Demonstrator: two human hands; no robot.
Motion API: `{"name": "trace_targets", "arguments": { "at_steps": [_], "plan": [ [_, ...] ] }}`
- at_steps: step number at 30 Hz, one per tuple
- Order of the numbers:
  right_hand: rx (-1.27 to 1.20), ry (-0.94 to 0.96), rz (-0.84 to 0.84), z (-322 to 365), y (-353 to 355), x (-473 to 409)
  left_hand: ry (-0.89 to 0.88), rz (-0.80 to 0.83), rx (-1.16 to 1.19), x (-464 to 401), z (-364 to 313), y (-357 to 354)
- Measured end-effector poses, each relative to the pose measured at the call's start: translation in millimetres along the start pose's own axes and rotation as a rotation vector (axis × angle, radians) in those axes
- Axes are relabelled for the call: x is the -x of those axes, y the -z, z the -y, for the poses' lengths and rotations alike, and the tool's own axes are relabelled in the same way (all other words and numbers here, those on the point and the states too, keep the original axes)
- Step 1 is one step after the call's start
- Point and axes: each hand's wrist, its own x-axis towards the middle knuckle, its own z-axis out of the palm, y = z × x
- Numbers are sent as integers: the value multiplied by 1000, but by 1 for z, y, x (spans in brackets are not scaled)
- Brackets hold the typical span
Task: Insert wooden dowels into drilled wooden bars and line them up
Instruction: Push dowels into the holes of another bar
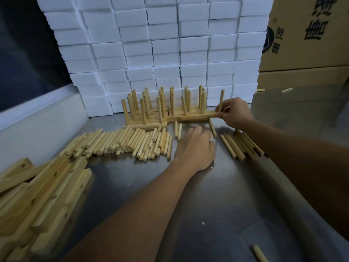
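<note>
Hands: you have two in view, your left hand [196,146] and your right hand [235,114].
Upright dowels [172,103]: too crowded for you to count exactly, roughly two dozen.
Loose dowels, left pile [124,141]: several dozen, uncountable.
Loose dowels, right group [241,145]: about ten.
Drilled bars, near left [43,193]: a heap, perhaps ten.
Cardboard boxes, far right [306,35]: two.

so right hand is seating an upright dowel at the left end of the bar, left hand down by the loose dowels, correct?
Not quite. The head view shows the right hand pinching the upright dowel at the bar's right end. The left hand is indeed down by the loose dowels.
</note>
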Motion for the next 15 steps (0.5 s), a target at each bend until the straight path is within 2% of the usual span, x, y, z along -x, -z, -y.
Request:
{"name": "trace_targets", "arguments": {
  "at_steps": [11, 15],
  "plan": [
    [11, 24, 43, 8, -26, -6, 10, -40, -7, 3, -1, 1],
    [69, 43, 126, 16, -27, -11, 13, -46, -3, 3, -1, 1]
  ]
}}
